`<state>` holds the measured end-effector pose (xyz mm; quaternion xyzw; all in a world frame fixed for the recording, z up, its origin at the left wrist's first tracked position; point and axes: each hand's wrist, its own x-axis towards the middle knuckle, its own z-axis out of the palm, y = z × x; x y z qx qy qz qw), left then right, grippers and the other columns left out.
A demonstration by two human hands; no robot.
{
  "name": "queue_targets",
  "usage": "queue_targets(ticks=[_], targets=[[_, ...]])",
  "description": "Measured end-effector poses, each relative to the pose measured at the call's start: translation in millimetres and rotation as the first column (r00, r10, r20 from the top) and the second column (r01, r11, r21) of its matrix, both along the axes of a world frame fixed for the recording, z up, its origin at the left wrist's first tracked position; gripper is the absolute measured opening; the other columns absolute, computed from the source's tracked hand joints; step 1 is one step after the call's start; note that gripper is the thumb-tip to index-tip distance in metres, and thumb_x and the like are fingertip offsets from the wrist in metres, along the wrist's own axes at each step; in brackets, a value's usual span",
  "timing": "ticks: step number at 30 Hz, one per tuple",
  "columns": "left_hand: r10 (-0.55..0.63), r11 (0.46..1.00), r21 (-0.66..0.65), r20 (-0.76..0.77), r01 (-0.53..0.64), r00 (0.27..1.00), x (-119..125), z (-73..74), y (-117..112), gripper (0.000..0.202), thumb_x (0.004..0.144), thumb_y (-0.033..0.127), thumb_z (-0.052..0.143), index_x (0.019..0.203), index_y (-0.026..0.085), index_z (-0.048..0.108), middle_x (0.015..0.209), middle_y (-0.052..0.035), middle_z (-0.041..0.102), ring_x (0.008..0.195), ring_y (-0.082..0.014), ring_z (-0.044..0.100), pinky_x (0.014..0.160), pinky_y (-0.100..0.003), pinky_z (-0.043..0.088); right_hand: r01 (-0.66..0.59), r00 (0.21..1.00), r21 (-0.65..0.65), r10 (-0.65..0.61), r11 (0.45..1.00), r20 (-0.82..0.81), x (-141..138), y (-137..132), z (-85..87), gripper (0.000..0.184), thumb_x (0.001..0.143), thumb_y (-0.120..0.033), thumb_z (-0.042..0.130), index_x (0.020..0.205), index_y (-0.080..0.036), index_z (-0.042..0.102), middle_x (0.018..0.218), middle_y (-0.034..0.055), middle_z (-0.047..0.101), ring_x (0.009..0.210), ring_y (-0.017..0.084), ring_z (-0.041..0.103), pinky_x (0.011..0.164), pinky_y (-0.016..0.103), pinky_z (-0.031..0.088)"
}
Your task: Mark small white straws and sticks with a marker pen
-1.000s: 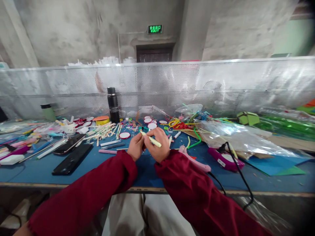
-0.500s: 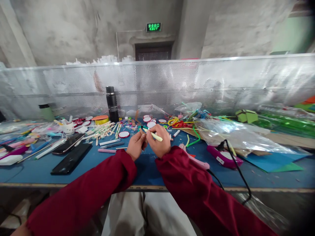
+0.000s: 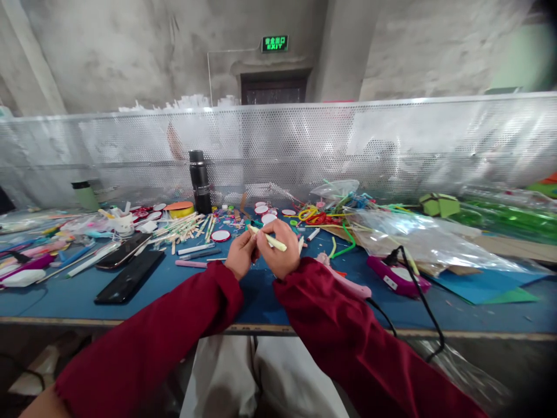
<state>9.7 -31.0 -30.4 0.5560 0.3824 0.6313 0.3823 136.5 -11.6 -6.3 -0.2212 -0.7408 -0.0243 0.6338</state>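
My right hand (image 3: pixel 281 251) is closed around a pale yellow marker pen (image 3: pixel 272 240), its tip pointing left toward my left hand. My left hand (image 3: pixel 241 254) is pinched shut just beside that tip, and what it holds is hidden behind the fingers. Both hands hover close together over the blue table top (image 3: pixel 174 284), near the middle of its front half. Dark red sleeves cover both arms.
Two dark phones (image 3: pixel 126 270) lie at the left. A black flask (image 3: pixel 200 183) stands at the back, with wooden sticks (image 3: pixel 187 227) and round red-rimmed discs (image 3: pixel 220 235) nearby. A pink glue gun (image 3: pixel 343 278), a purple tool with black cord (image 3: pixel 398 274) and plastic bags (image 3: pixel 418 238) lie at the right.
The hands stay together with the marker; they have shifted only slightly, and the view has tilted down a little.
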Motion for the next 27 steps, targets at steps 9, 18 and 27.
queue_targets(ticks=[9, 18, 27], targets=[[0.025, 1.000, 0.015, -0.007, -0.025, 1.000, -1.7, 0.3, -0.3, 0.051, 0.081, 0.067, 0.066, 0.073, 0.019, 0.050, 0.052, 0.0055, 0.047, 0.043, -0.0077, 0.039, 0.043, -0.022, 0.030, 0.104, 0.994, -0.029, -0.105, 0.994, -0.032, 1.9, 5.3, -2.1, 0.015, 0.091, -0.028, 0.056, 0.076, -0.025, 0.054, 0.072, 0.0023, 0.064, 0.076, 0.020, 0.061, 0.076, 0.036, 0.049], [0.118, 0.990, 0.065, 0.060, -0.122, 0.991, -7.3, 4.5, 3.4, 0.047, 0.088, 0.061, 0.061, 0.071, 0.018, 0.052, 0.051, 0.0036, 0.048, 0.042, -0.0071, 0.039, 0.041, -0.020, 0.029, 0.037, 0.985, -0.093, -0.052, 0.995, -0.166, 47.6, 5.6, 34.7, 0.015, 0.098, -0.038, 0.058, 0.100, -0.024, 0.065, 0.085, 0.0023, 0.070, 0.072, 0.018, 0.065, 0.069, 0.036, 0.052], [0.161, 0.977, 0.109, 0.174, -0.182, 0.972, -9.5, 8.8, 3.4, 0.043, 0.088, 0.058, 0.064, 0.075, 0.019, 0.054, 0.054, 0.0032, 0.050, 0.043, -0.0070, 0.040, 0.040, -0.020, 0.029, 0.185, 0.945, -0.001, -0.177, 0.983, 0.277, 117.8, 6.1, 91.3, 0.034, 0.091, -0.021, 0.060, 0.125, -0.025, 0.063, 0.097, 0.0047, 0.076, 0.084, 0.023, 0.071, 0.077, 0.041, 0.054]])
